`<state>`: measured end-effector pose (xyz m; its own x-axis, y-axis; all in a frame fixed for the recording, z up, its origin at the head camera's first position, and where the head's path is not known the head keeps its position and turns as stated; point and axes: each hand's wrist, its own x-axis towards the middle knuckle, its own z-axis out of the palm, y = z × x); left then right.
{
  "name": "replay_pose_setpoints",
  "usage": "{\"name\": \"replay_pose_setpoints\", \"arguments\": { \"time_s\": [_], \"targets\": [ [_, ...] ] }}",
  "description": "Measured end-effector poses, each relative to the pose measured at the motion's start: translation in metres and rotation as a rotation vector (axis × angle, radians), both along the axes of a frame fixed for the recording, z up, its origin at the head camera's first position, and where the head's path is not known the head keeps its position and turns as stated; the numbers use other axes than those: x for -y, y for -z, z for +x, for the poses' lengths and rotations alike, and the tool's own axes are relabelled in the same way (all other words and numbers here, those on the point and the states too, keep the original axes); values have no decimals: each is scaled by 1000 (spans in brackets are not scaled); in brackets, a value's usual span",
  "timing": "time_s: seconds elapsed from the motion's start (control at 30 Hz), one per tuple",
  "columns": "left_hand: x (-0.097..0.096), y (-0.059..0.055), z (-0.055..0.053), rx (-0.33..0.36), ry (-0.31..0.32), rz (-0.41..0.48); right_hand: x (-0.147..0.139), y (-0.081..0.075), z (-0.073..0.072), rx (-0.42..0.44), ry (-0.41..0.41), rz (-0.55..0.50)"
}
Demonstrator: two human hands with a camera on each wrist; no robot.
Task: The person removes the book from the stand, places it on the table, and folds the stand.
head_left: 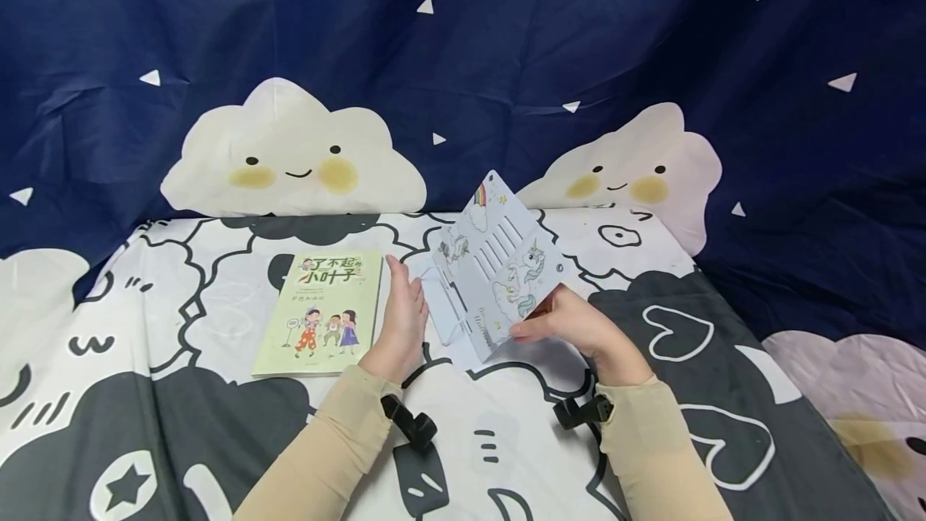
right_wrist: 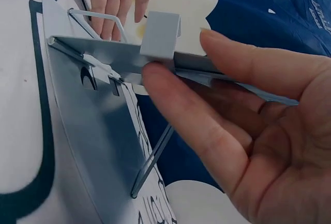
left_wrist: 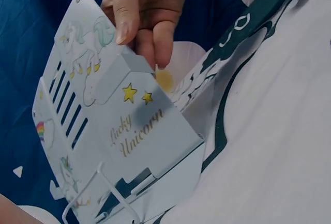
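Note:
A white folding book stand (head_left: 499, 280), printed with unicorns and slots, stands partly unfolded on the cloth, its panel tilted up. My right hand (head_left: 582, 328) grips that panel by its right edge, thumb in front. In the right wrist view, the fingers of the right hand (right_wrist: 258, 115) are around the panel's edge beside a folded metal tab (right_wrist: 160, 35). The left hand (head_left: 402, 316) is held upright with straight fingers between the stand and a light green book (head_left: 321, 320); whether it touches either I cannot tell. A wire support (left_wrist: 102, 182) shows on the stand in the left wrist view.
The book lies flat, cover up, to the left. Black-and-white cartoon cloth (head_left: 535, 441) covers the surface below. A dark blue curtain (head_left: 492, 47) with smiling clouds hangs behind. Each wrist carries a strapped black camera.

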<state>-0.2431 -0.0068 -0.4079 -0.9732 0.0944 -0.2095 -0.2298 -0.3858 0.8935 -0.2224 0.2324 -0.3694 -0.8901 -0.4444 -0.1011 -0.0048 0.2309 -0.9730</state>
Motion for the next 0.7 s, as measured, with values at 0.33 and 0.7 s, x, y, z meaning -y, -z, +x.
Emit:
{"name": "replay_pose_setpoints", "arguments": {
  "time_s": [0.33,0.7],
  "targets": [
    [6,1,-5,-13,-1,54,10,1,2,-79,-49,13],
    [16,4,-9,-45,55,42,24,2,7,-67,-100,-31]
  ]
}}
